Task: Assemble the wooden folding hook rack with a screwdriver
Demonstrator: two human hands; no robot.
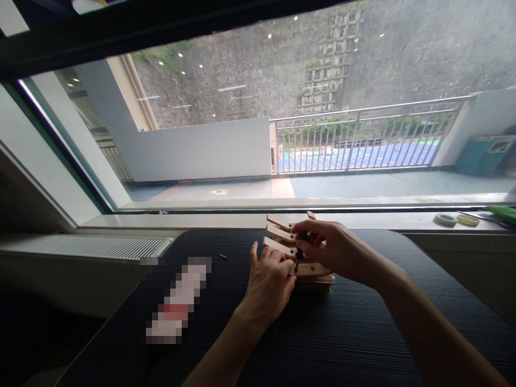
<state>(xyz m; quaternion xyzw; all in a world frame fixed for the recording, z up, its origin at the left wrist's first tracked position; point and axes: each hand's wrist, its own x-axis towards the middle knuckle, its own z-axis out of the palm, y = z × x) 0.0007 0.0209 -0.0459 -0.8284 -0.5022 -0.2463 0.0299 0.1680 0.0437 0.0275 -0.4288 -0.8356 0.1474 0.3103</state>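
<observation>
A small wooden assembly of slanted slats [282, 234] stands on a black ribbed table [363, 333] near the window sill. My left hand [269, 279] rests against its near left side, fingers curled on a slat. My right hand [332, 248] reaches over the top, fingers pinched round a small dark screwdriver [299, 253] that points down into the wood. A tiny dark screw [222, 256] lies loose on the table to the left.
A blurred-out oblong object [177, 301] lies on the table at left. Two tape rolls [455, 219] and a green item [502, 213] sit on the sill at far right. A vent grille [105, 246] runs along the left. The window glass is directly behind.
</observation>
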